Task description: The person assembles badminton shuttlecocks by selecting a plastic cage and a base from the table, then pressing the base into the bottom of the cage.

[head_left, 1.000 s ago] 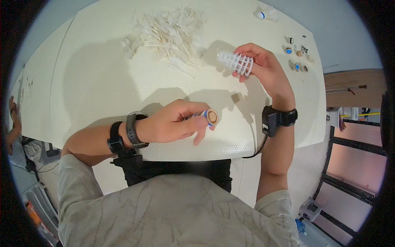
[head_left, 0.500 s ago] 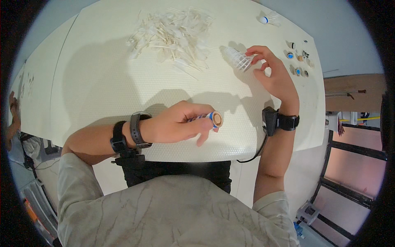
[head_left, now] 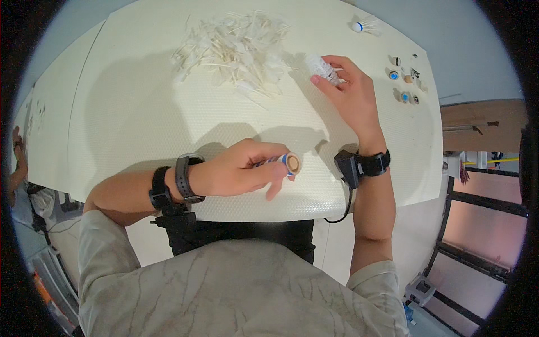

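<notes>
Holding a white, seemingly latticed cone (head_left: 320,65) is the right hand (head_left: 352,89).

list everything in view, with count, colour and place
table: one, white, centre
loose feathers: one pile, uncountable, white, far middle of table
shuttlecock: one, white with blue band, far right
small round parts: several, some blue, table's right
ribbed cone: one, white, in right hand
tube: one, blue and white, tan end, in left hand
wooden board: one, brown, right edge
framed panels: several, pinkish, lower right
other person's hand: one, left edge
shirt: one, grey, bottom middle
wrist straps: several, black and grey, both wrists
hands: two, bare, over table
</notes>
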Action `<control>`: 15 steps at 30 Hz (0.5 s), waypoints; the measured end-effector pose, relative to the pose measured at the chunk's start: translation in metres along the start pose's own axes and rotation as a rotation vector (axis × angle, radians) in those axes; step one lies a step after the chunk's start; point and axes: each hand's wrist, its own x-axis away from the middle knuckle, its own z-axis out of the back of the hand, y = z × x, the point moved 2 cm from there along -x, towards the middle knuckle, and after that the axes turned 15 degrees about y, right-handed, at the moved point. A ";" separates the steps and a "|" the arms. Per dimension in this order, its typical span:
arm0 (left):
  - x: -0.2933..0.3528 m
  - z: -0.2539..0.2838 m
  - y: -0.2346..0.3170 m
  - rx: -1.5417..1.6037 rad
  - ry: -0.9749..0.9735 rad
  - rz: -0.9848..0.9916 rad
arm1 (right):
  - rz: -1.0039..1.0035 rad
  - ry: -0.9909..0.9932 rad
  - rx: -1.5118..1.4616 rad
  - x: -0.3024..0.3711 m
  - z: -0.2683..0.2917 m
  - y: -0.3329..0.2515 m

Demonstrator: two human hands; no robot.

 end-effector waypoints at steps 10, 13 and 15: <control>0.000 0.000 0.003 0.012 -0.002 -0.010 | 0.068 -0.100 -0.020 -0.016 0.008 0.028; -0.001 -0.001 0.003 0.010 -0.003 -0.006 | 0.111 -0.054 0.075 -0.015 0.013 0.020; -0.001 -0.002 0.005 0.005 -0.004 -0.012 | 0.219 0.058 -0.049 -0.020 0.016 0.023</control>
